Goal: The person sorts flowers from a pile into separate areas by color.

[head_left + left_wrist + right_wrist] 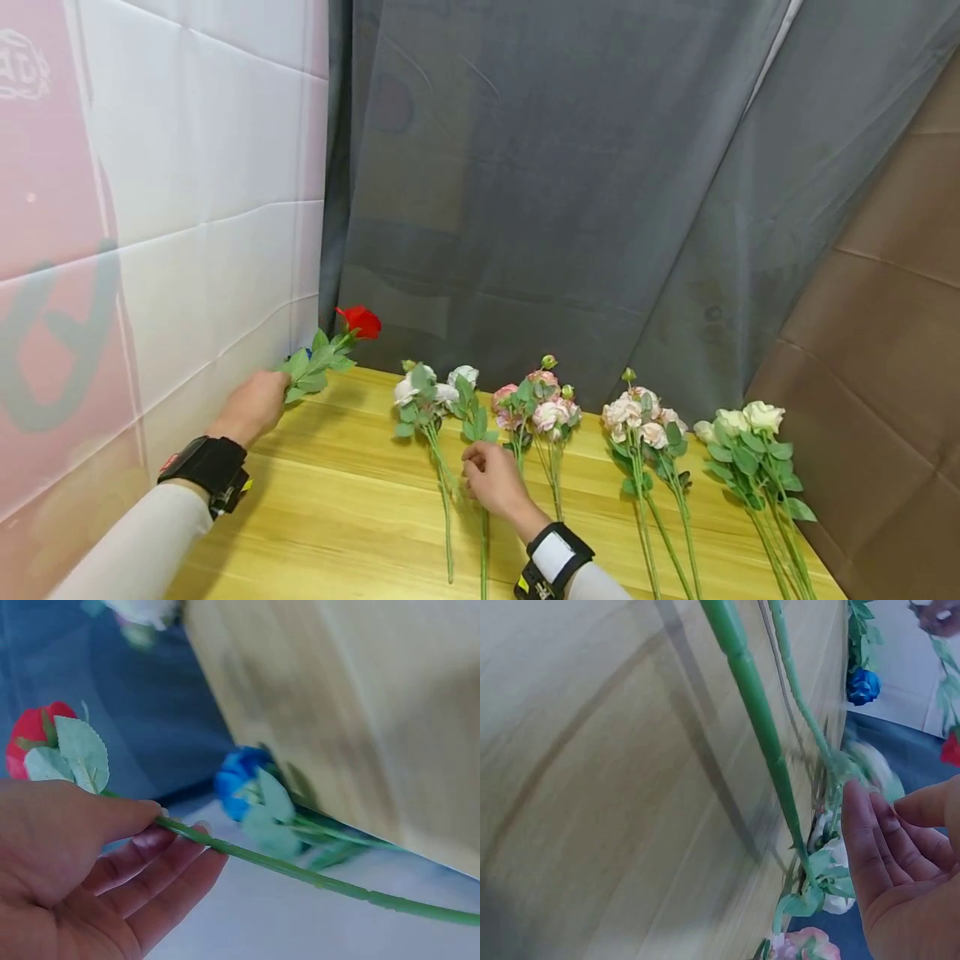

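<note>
In the left wrist view, my left hand [82, 855] pinches the green stem [300, 874] of a red rose [362, 322] between thumb and fingertips. The rose is raised at the table's left side, its head leaning right. Below the stem lies a blue rose [244, 781] beside the white wall cloth, mostly hidden in the head view. My right hand [497, 483] hovers over the stems of the white flowers [417, 390], fingers loosely bent. Nothing shows in its grasp; a green stem [761, 720] runs past its fingertips in the right wrist view.
Pink flowers [551, 417], pale pink flowers [633, 412] and cream roses [761, 418] lie along the wooden table [360, 517] toward the right, stems facing me. A grey curtain [525, 208] hangs behind, a white-pink cloth [202, 167] at left and a brown one [862, 350] at right.
</note>
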Motion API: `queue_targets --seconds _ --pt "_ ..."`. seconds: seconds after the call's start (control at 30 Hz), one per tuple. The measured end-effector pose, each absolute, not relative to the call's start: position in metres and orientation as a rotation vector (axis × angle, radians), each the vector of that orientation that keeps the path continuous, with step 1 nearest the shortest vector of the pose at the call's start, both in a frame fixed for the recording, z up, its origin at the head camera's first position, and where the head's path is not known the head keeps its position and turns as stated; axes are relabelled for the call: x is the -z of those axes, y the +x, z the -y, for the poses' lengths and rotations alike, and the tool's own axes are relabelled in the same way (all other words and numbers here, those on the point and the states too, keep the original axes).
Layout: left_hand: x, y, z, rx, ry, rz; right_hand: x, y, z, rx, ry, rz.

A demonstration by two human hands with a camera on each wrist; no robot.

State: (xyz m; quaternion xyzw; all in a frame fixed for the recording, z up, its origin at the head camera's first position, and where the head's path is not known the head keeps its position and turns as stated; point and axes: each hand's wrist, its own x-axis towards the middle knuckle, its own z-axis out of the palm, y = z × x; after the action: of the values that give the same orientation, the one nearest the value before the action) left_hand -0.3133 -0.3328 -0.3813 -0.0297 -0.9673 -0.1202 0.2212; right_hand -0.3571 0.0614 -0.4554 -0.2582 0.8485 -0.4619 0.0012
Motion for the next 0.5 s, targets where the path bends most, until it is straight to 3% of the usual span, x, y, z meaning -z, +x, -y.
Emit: queue_targets --seconds 0.27,0.5 --pt "0.362 -0.316 0.291 0.338 -0.178 2.636 0.456 -0.353 -0.057 1.035 -0.964 -2.875" --pt "0.370 -0.320 0.278 0.443 -0.241 2.625 0.455 -0.346 -0.053 0.811 -1.042 -2.866"
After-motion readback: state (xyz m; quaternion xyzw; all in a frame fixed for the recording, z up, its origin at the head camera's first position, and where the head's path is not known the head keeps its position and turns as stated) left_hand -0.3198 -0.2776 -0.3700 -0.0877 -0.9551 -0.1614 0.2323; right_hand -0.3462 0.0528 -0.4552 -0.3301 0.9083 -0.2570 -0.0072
